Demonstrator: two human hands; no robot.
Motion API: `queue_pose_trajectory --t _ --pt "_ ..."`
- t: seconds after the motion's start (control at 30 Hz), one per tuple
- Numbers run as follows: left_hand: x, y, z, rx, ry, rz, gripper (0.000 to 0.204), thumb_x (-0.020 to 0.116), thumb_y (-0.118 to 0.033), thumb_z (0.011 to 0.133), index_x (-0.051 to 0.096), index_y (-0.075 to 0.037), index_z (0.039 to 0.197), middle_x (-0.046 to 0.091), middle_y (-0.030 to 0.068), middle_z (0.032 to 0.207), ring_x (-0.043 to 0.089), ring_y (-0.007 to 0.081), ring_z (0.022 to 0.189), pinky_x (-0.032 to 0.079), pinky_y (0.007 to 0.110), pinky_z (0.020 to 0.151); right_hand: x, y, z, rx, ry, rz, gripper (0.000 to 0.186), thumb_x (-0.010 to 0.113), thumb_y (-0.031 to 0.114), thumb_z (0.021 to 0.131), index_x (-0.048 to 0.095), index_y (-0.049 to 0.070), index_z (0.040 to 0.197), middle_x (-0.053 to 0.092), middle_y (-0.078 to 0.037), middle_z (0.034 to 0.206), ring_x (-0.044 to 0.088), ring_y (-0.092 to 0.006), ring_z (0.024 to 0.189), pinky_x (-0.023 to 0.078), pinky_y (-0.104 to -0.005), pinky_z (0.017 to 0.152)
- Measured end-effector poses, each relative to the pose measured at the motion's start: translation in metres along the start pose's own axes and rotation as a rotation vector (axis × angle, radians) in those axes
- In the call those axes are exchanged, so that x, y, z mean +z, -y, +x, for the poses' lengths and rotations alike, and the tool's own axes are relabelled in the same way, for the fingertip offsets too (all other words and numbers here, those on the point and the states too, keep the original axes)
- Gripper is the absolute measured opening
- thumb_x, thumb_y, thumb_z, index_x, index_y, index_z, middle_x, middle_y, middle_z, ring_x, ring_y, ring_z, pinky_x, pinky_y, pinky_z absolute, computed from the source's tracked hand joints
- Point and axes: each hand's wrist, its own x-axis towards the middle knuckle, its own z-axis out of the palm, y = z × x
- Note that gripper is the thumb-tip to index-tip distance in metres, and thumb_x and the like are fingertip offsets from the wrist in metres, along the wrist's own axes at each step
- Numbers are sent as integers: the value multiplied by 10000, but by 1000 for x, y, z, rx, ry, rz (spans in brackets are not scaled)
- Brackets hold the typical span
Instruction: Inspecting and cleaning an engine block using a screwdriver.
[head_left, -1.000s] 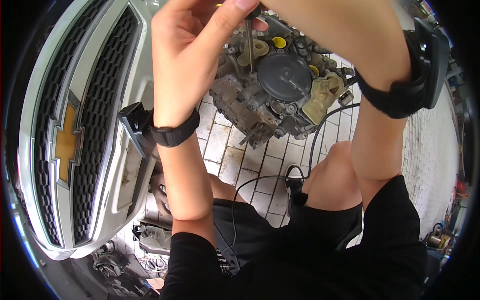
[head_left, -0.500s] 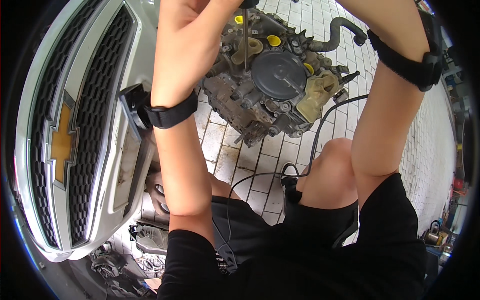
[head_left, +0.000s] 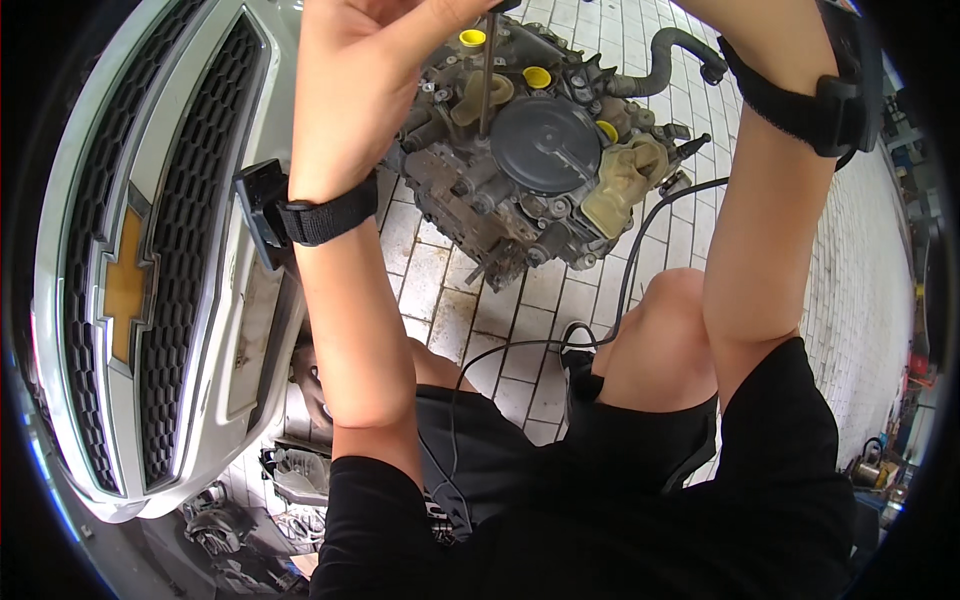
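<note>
At the top edge, my left hand (head_left: 375, 55) is partly cut off, its thumb reaching to the dark handle of a long-shafted tool (head_left: 488, 75). The fingers I can see are curled, and the hand looks closed at the handle. This thin metal shaft runs down into the engine (head_left: 470, 190) beside a round black cover (head_left: 545, 145); its tip is hard to make out. Only the wrist end of my right hand (head_left: 760, 30) shows; its fingers lie beyond the top edge. The greasy engine sits on the floor, with yellow caps (head_left: 537, 78) and a translucent yellowish reservoir (head_left: 620, 190).
A white car front with a dark grille (head_left: 195, 180) stands close on the left. From the engine a black hose (head_left: 665, 65) curves off, and a black cable (head_left: 640, 250) crosses by my knee. Removed parts (head_left: 300, 475) lie at lower left on the tiles (head_left: 520, 325).
The arms and engine sit slightly farther left in the picture. My left hand has shifted left a little more than the engine, and the shaft leans slightly differently.
</note>
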Motion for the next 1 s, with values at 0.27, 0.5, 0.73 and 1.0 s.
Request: queue_pose_trajectory --t 0.27,0.5,0.73,1.0 --pt "7 -2 10 70 257 -167 296 784 0 890 613 -8 1132 675 36 999 622 95 880 540 255 857 6 3 -14 6 -247 -110 282 722 248 928 704 -30 969 644 -105 757 610 -165 652 514 -297 624" --pt "11 -9 4 22 175 -30 285 766 -66 930 628 3 1170 691 34 961 620 82 851 510 223 774 6 5 -16 -5 -250 -109 278 721 243 929 704 -31 970 645 -104 756 607 -163 648 512 -298 622" --pt "-3 4 8 -38 214 154 343 759 -70 936 629 20 1241 724 66 1000 672 107 852 539 244 781 13 3 -11 -20 -279 -78 275 719 238 929 704 -33 970 646 -103 755 604 -161 645 510 -299 620" --pt "3 4 9 59 230 -30 305 745 -60 945 645 27 1220 726 70 1013 682 115 881 539 241 797 8 4 -15 -44 -285 -103 270 718 233 930 704 -34 971 647 -102 755 600 -158 641 508 -300 617"
